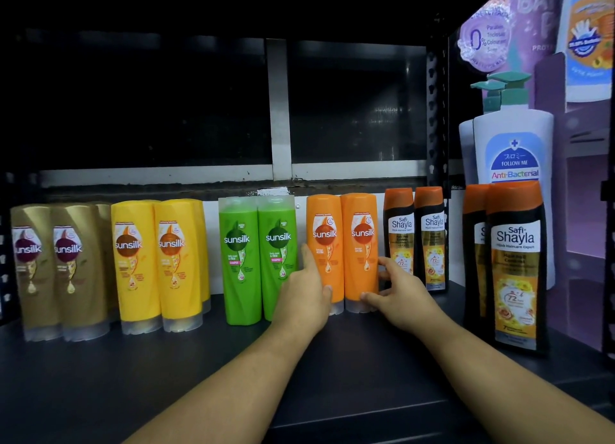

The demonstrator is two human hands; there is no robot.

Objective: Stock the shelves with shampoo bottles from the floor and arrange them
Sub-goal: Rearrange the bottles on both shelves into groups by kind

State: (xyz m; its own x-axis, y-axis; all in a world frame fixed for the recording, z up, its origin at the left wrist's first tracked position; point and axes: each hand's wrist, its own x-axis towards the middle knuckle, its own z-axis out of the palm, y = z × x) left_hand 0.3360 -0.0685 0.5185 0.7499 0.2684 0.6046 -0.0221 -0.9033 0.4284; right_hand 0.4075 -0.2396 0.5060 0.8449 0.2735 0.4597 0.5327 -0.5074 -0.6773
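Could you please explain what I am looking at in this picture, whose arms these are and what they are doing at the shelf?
There is no machine here. A person wears a camera on the head, and this one picture looks forward and down at their own bare arms. The left hand and the right hand clasp the two orange bottles from either side, with the thumbs on the fronts. The pair stands upright on a dark shelf. To its left stand green bottles, yellow bottles and gold bottles. To its right are black bottles, with white pump bottles at the far right.
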